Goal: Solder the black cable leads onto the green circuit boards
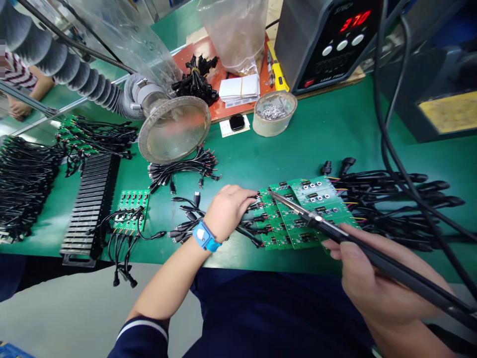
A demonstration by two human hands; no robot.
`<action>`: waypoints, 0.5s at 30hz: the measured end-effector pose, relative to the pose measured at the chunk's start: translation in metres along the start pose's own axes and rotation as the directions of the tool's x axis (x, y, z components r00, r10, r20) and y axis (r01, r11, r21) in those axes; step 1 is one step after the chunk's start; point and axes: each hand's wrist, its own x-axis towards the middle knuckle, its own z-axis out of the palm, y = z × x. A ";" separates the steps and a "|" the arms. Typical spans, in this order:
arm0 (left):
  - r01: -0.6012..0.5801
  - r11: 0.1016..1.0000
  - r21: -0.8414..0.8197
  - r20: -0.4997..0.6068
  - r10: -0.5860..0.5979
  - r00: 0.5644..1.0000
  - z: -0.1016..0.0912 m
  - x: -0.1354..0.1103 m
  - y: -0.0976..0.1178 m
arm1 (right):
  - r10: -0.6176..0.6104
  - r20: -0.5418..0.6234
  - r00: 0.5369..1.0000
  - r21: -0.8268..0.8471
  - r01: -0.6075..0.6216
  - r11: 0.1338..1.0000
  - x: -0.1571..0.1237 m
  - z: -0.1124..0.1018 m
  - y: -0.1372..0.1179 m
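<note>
My right hand [376,268] grips a black soldering iron [372,253] like a pen, its thin metal tip touching the panel of green circuit boards [309,209] near the panel's left end. My left hand [227,211], with a blue wrist strap [206,236], lies over black cables [190,219] at the panel's left edge. Its fingertips reach the boards, and whether they pinch a wire is hidden. More black cables [395,199] fan out from the panel's right side.
A soldering station [328,44] reading 370 stands at the back right. A round fume hood [173,129] on a ribbed duct [70,64] sits to the left, beside a black slotted rack [89,209]. A co-worker's arm [30,94] shows at the upper left.
</note>
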 end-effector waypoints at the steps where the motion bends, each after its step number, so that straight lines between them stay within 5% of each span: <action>1: -0.004 1.000 0.002 0.000 0.004 1.000 0.000 0.000 0.000 | 0.004 -0.007 1.000 0.010 -0.004 1.000 0.000 0.000 0.000; 9: 0.013 0.999 0.030 0.059 -0.015 0.998 -0.005 -0.001 0.007 | -0.038 0.067 0.997 0.051 0.035 0.998 0.005 -0.001 -0.001; 15: 0.204 0.978 0.033 -0.091 -0.200 0.976 0.004 -0.002 0.024 | -0.080 0.100 0.992 0.004 0.080 0.997 0.005 -0.001 -0.001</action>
